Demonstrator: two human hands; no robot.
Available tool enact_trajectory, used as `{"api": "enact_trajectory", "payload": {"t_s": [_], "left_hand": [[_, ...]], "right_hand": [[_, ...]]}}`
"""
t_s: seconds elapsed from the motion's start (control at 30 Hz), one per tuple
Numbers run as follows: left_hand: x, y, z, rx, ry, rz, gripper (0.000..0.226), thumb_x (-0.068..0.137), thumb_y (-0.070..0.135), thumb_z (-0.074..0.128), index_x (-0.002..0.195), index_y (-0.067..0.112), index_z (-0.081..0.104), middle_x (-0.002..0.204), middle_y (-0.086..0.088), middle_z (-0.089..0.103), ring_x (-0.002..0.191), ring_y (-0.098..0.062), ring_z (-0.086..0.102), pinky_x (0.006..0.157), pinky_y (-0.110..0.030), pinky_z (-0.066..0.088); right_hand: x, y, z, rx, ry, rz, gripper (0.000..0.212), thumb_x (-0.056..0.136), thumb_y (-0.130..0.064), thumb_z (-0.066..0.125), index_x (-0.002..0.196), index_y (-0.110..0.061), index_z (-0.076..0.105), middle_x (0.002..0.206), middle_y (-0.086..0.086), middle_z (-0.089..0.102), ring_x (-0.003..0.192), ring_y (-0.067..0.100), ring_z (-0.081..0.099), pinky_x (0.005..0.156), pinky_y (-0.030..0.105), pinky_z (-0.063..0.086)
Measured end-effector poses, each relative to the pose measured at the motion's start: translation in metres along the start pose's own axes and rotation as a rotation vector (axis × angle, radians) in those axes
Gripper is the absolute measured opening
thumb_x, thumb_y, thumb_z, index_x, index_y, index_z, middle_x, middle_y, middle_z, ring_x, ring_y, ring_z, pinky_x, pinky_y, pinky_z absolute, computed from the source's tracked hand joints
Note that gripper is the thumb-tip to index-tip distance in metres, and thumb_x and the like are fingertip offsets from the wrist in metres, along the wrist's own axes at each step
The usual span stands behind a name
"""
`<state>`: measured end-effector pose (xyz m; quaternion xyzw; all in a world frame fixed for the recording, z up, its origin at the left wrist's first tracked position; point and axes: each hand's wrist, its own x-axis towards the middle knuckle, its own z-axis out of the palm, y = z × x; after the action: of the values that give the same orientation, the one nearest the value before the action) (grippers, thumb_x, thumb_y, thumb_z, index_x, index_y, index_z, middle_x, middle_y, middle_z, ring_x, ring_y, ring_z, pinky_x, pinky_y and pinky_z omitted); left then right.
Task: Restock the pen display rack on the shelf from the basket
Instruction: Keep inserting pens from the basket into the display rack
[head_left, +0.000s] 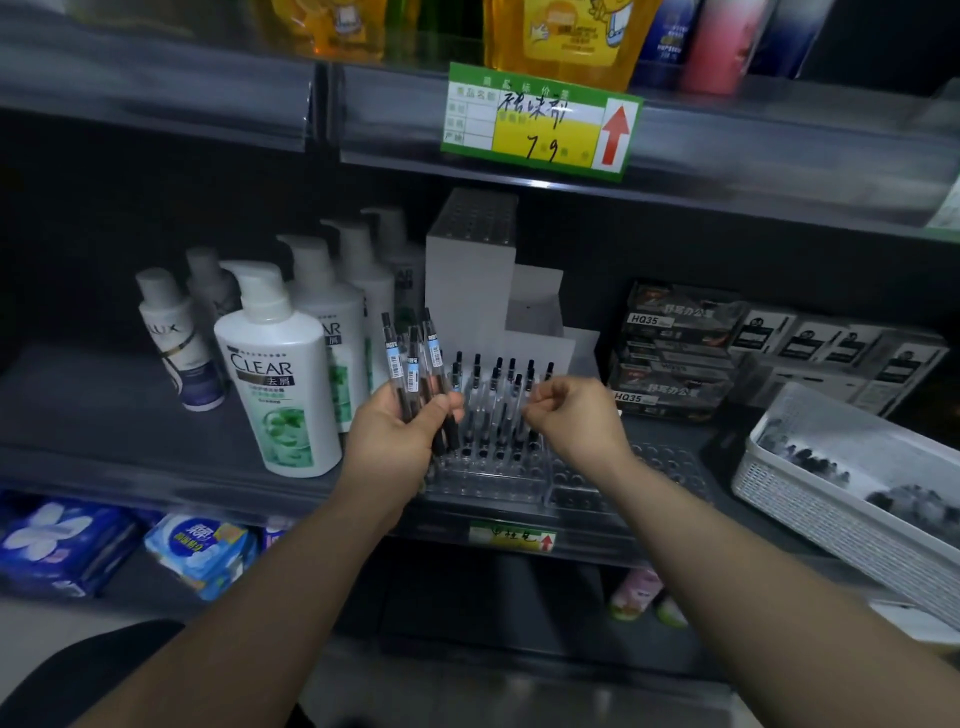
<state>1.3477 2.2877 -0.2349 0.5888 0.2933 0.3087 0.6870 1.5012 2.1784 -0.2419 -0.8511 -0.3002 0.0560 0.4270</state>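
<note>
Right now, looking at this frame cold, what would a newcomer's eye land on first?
The green and yellow price tag with its red arrow, on the upper shelf edge, stands out most. Below it, the left hand grips a fan of pens at the clear pen rack, the right hand curled beside it. A white CLEAR bottle stands to the left.

Pretty dim, background nearly black; edges bowed fisheye-style, basket (810, 519) at 3 o'clock looked smeary.
</note>
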Motion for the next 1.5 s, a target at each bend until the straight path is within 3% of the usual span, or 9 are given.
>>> {"api": "enact_trajectory", "payload": {"t_s": [0.37,0.6,0.73,0.87,0.97,1.1,1.23,1.4,1.5], "left_hand": [[-0.001,-0.001,0.004,-0.016,-0.015,0.022,0.009,0.09,0.009,0.063,0.091,0.018,0.062,0.091,-0.005,0.074,0.089,-0.021,0.071,0.076,-0.034,0.056],[-0.003,-0.008,0.004,0.091,-0.05,-0.005,0.007,0.088,0.013,0.068,0.092,0.017,0.064,0.09,-0.009,0.075,0.092,-0.03,0.071,0.087,-0.05,0.055],[-0.008,-0.012,0.007,0.178,-0.129,-0.029,0.009,0.088,0.018,0.069,0.094,0.014,0.064,0.089,-0.007,0.076,0.088,-0.026,0.072,0.083,-0.052,0.057],[-0.011,-0.015,0.013,0.222,-0.209,-0.028,0.009,0.087,0.02,0.069,0.094,0.017,0.064,0.088,-0.003,0.076,0.087,-0.021,0.073,0.086,-0.048,0.056],[-0.015,-0.015,0.017,0.211,-0.274,-0.034,0.008,0.088,0.018,0.068,0.094,0.018,0.063,0.089,-0.002,0.076,0.086,-0.016,0.073,0.084,-0.042,0.057],[-0.019,-0.015,0.018,0.214,-0.327,-0.042,0.008,0.089,0.018,0.066,0.097,0.019,0.063,0.091,-0.001,0.076,0.088,-0.015,0.072,0.079,-0.038,0.058],[-0.012,-0.013,0.014,0.208,-0.212,-0.023,0.008,0.095,0.013,0.059,0.098,0.019,0.064,0.089,-0.003,0.073,0.079,-0.015,0.067,0.071,-0.025,0.056],[-0.003,-0.009,0.005,0.207,-0.09,-0.012,0.02,0.099,0.025,0.051,0.084,0.012,0.051,0.067,-0.002,0.056,0.056,-0.015,0.047,0.057,-0.033,0.043],[-0.001,-0.007,0.006,0.143,-0.066,-0.012,0.017,0.101,0.023,0.047,0.087,0.014,0.043,0.065,-0.001,0.048,0.052,-0.014,0.038,0.051,-0.031,0.034]], "right_hand": [[-0.001,-0.002,-0.002,-0.008,0.002,0.035,0.019,0.081,-0.006,0.066,0.064,-0.011,0.062,0.069,-0.003,0.063,0.065,0.008,0.059,0.068,0.023,0.052],[0.0,-0.002,-0.004,-0.02,-0.029,0.062,0.008,0.083,-0.007,0.067,0.075,-0.005,0.067,0.081,0.001,0.068,0.079,0.014,0.066,0.078,0.029,0.057],[-0.007,-0.008,-0.016,-0.016,0.023,0.032,0.003,0.083,-0.012,0.067,0.085,-0.013,0.066,0.079,-0.001,0.066,0.075,0.012,0.064,0.069,0.026,0.056],[-0.018,-0.026,-0.027,0.171,-0.023,-0.041,0.006,0.086,-0.018,0.069,0.091,-0.015,0.069,0.081,-0.001,0.065,0.069,0.006,0.057,0.063,0.013,0.05],[-0.025,-0.036,-0.031,0.293,-0.129,-0.02,0.016,0.087,-0.023,0.067,0.099,-0.012,0.071,0.092,0.002,0.069,0.078,0.008,0.06,0.072,0.018,0.049],[-0.026,-0.037,-0.033,0.334,-0.175,0.012,0.018,0.087,-0.021,0.068,0.098,-0.007,0.069,0.085,0.001,0.065,0.07,0.004,0.056,0.063,0.015,0.043],[-0.02,-0.032,-0.046,0.372,-0.064,0.014,0.011,0.091,-0.013,0.061,0.094,-0.006,0.069,0.076,0.003,0.065,0.06,0.004,0.056,0.059,0.019,0.047],[-0.011,-0.016,-0.052,0.198,0.174,-0.002,0.017,0.091,-0.012,0.062,0.078,-0.021,0.064,0.076,0.001,0.068,0.074,0.017,0.066,0.072,0.03,0.055],[-0.012,-0.008,-0.047,0.121,0.2,-0.013,0.009,0.09,-0.015,0.064,0.095,-0.012,0.07,0.081,0.0,0.068,0.079,0.015,0.067,0.076,0.027,0.054]]}}
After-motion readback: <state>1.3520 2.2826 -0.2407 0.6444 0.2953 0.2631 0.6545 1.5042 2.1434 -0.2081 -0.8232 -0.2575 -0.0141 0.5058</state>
